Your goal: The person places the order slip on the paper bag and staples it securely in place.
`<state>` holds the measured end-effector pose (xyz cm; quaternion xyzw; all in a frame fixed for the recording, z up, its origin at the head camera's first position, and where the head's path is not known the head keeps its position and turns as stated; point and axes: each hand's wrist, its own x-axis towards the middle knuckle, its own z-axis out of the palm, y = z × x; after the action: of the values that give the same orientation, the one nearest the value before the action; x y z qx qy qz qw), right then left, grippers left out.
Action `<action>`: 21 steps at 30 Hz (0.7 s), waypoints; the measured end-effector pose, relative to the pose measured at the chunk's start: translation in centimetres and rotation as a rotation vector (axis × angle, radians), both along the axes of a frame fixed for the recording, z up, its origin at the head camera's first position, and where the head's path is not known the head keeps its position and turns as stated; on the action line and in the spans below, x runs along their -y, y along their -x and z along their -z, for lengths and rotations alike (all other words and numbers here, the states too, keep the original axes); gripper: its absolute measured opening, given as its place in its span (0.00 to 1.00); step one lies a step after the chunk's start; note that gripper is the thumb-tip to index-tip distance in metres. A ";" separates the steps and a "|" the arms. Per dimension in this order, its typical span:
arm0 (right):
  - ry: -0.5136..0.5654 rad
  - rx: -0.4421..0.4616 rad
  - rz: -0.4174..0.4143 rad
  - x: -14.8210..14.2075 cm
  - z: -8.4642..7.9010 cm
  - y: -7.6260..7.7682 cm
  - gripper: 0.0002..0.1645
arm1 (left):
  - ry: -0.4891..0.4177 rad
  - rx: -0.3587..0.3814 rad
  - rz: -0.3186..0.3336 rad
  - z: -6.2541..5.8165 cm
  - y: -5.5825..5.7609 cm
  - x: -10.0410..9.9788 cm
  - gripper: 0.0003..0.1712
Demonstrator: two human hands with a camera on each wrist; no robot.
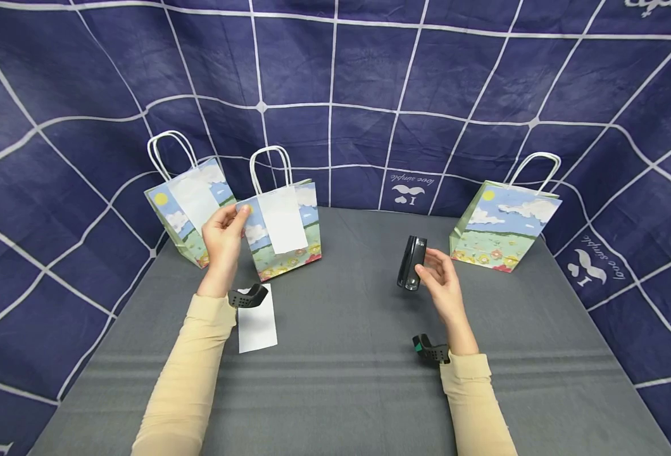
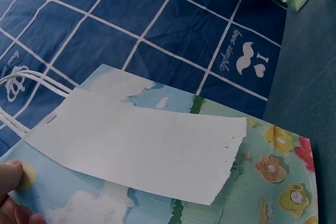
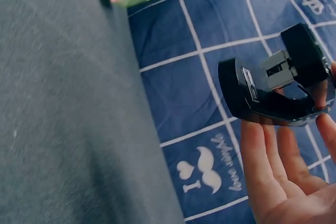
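My left hand (image 1: 224, 237) pinches the upper left edge of a paper gift bag (image 1: 256, 239) printed with sky and flowers, its white handles up. A white paper slip (image 1: 283, 220) hangs down the front of this bag. In the left wrist view a staple (image 2: 51, 119) shows near the slip's handle end, and its far end looks torn. On the other side, my right hand (image 1: 444, 282) grips a black stapler (image 1: 412, 263) above the table, between thumb and fingers. The stapler's mouth (image 3: 278, 69) gapes in the right wrist view.
Behind my left hand stands a similar bag (image 1: 186, 231) with its own white slip (image 1: 195, 196). A third bag (image 1: 506, 221), without a slip on its front, stands at the right. One loose white slip (image 1: 258, 326) lies on the grey table (image 1: 347, 354). Blue checked cloth (image 1: 369, 69) hangs behind.
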<state>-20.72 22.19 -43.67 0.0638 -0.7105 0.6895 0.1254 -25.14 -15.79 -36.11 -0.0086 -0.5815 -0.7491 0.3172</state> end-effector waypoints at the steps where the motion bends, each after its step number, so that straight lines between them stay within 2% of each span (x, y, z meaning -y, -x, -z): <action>1: -0.015 0.013 -0.010 -0.2 0.2 0.1 0.28 | 0.005 -0.004 0.004 0.0 0.2 0.1 0.02; 9: -0.133 0.058 -0.124 -1.4 2.1 0.9 0.36 | 0.058 0.057 -0.019 -0.3 1.3 0.2 0.04; 16: -0.230 0.143 -0.110 -1.9 3.7 1.3 0.35 | 0.034 0.064 -0.055 -0.1 2.6 0.5 0.04; 18: -0.232 0.159 -0.105 -1.9 3.9 1.3 0.35 | 0.032 0.070 -0.064 0.1 2.9 0.7 0.05; 21: -0.199 0.183 -0.115 -2.1 4.4 1.4 0.35 | 0.026 0.080 -0.076 0.4 3.3 0.9 0.01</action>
<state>-22.07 24.25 -48.10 0.0532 -0.7791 0.6245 0.0136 -28.41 -16.74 -36.47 0.0394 -0.6035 -0.7285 0.3219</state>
